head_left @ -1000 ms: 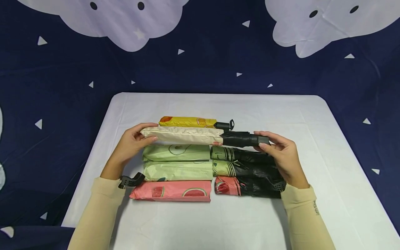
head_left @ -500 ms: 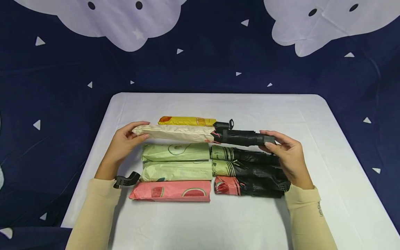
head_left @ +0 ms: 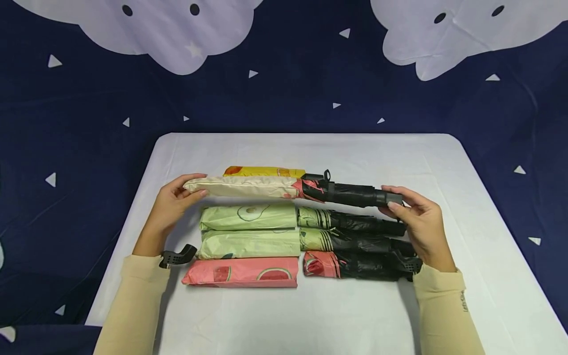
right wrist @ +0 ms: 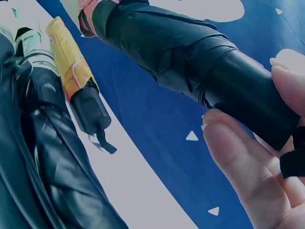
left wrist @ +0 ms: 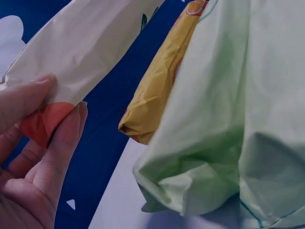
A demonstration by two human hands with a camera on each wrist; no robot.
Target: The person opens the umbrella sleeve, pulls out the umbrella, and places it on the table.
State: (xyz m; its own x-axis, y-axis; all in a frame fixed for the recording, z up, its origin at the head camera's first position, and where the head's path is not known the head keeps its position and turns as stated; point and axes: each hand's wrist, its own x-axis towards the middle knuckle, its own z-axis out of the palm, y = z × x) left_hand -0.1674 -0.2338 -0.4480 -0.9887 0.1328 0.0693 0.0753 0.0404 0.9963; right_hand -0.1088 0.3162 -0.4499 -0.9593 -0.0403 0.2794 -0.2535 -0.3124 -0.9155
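Note:
My left hand (head_left: pixel 173 202) pinches the closed end of a cream umbrella sleeve (head_left: pixel 244 187), thumb on one side and fingers on the other; an orange-red patch marks that end in the left wrist view. From the sleeve's right end sticks a folded umbrella (head_left: pixel 355 194), black with a pink-red printed edge. My right hand (head_left: pixel 423 224) grips its dark handle (right wrist: pixel 252 95) between thumb and fingers. The part of the umbrella inside the sleeve is hidden. Both hands hold the pair level above the table, in front of a yellow umbrella (head_left: pixel 262 171) in its sleeve.
Nearer on the white table (head_left: pixel 284 320) lie two green sleeves (head_left: pixel 248 217) and a pink watermelon sleeve (head_left: pixel 241 272). At their right ends lie two green-and-black folded umbrellas (head_left: pixel 355 241) and a pink-and-black one (head_left: pixel 321 265). A dark blue cloud-print cloth (head_left: pixel 284 59) surrounds the table.
My right hand has moved right with the handle, and more of the umbrella shows outside the sleeve, including its pink-red edge. My left hand has shifted left with the sleeve.

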